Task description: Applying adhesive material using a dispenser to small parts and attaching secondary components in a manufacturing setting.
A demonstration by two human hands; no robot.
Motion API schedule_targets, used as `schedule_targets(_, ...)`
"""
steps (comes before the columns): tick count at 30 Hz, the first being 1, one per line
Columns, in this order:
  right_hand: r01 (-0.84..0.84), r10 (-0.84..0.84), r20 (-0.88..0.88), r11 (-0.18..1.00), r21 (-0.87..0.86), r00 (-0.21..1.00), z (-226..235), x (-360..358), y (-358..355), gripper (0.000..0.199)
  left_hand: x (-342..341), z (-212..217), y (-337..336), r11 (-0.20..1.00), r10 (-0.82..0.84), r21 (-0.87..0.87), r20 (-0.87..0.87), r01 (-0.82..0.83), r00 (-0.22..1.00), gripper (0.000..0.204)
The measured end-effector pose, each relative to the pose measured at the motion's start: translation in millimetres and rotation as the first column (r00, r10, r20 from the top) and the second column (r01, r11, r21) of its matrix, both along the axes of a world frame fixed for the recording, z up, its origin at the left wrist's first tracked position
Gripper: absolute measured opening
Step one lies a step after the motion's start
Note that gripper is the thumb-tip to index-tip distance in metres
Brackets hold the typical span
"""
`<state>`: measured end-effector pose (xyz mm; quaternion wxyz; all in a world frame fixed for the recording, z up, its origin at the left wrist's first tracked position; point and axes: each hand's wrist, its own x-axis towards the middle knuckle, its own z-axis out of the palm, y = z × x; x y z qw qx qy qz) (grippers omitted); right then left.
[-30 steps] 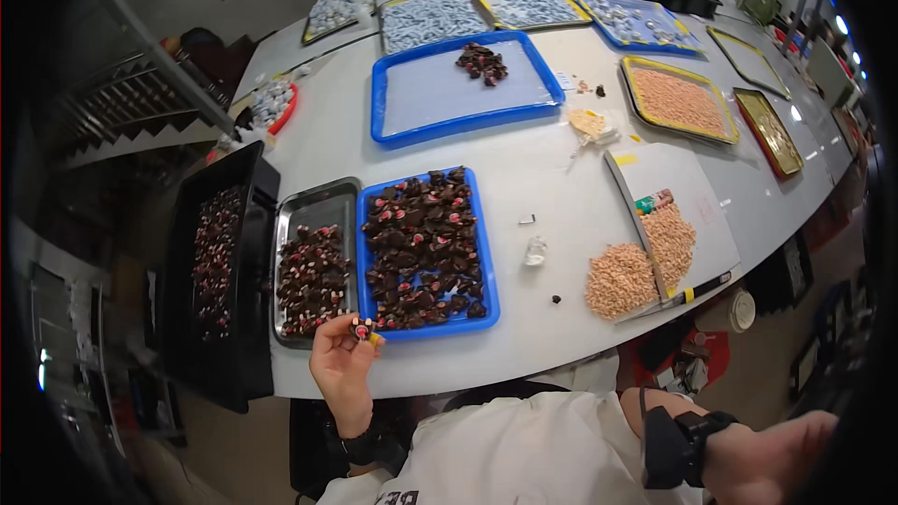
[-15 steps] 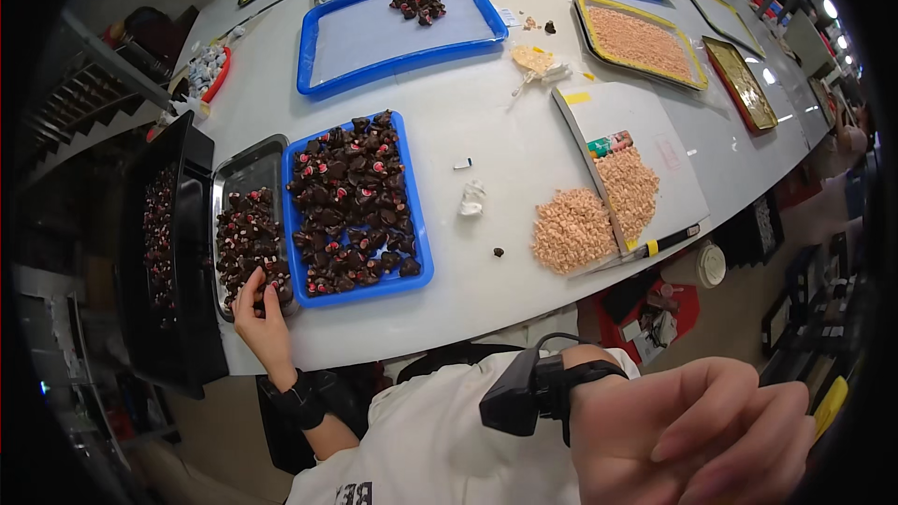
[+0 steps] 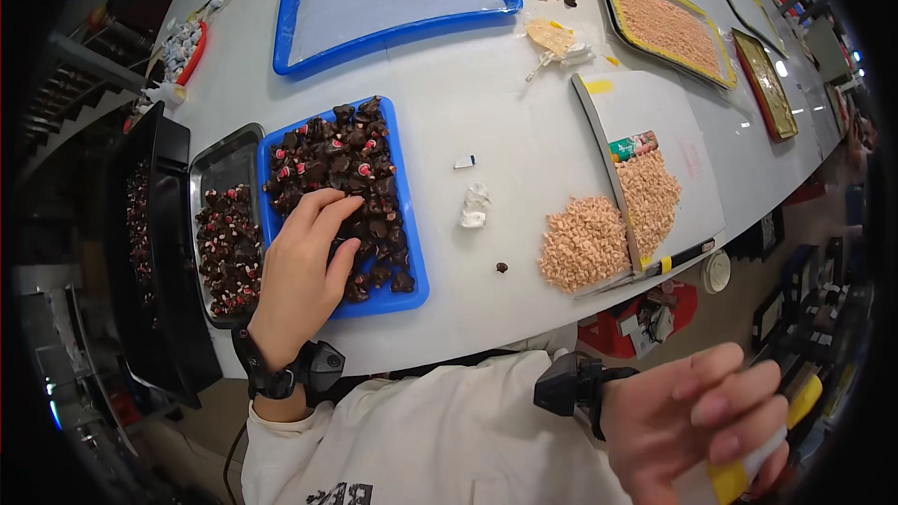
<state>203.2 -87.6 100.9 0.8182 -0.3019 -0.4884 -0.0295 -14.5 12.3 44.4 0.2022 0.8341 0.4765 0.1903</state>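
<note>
My left hand is over the blue tray of small, dark brown lumpy pieces with pink-red marks. Its thumb and fingers are apart, and nothing shows between them. Whether the fingertips touch the pieces I cannot tell. Just left of that tray, a metal tray holds more dark pieces with pale bits. Low at the right, close to my body, my right hand is closed around a white thing with yellow on it. Its kind is not clear; the fingers hide part of it.
A black bin stands at the left. Peach-coloured small pieces are heaped beside a white board bearing more of them. Farther back are a large blue tray and a yellow-rimmed tray. Crumpled white paper lies mid-table.
My left hand has moved from the metal tray rightward over the blue tray, its fingers spreading. My right hand has turned and dropped slightly, showing the white and yellow thing. The view has shifted.
</note>
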Motion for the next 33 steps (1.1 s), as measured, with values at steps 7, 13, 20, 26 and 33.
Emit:
schedule_targets(7, -0.14, 0.142, -0.012, 0.955, -0.263, 0.99, -46.8, -2.8, 14.3, 0.065, -13.6, -6.3, -4.3, 0.981, 0.057, -0.177, -0.138, -0.081, 0.989, 0.038)
schedule_targets(13, -0.453, 0.529, 0.039, 0.761, -0.465, 0.848, -16.4, 16.9, 36.3, 0.064, -21.7, -6.4, -30.4, 0.957, 0.145, -0.221, -0.204, -0.189, 0.968, 0.038)
schedule_targets(20, -0.338, 0.317, -0.123, 0.825, -0.453, 0.94, -25.7, -4.6, 39.6, 0.067, -28.0, -24.4, -18.8, 0.921, 0.268, -0.287, -0.024, -0.263, 0.963, 0.022)
schedule_targets(26, -0.372, 0.406, -0.103, 0.67, -0.642, 0.908, -0.9, -1.1, 48.0, 0.065, -33.8, -24.9, -17.6, 0.915, 0.346, -0.219, -0.005, -0.338, 0.938, 0.022)
schedule_targets(33, -0.434, 0.427, -0.119, 0.789, -0.435, 0.896, -44.6, -4.0, 58.6, 0.059, -33.1, -5.3, -28.0, 0.838, 0.45, -0.528, 0.522, -0.139, 0.725, 0.022)
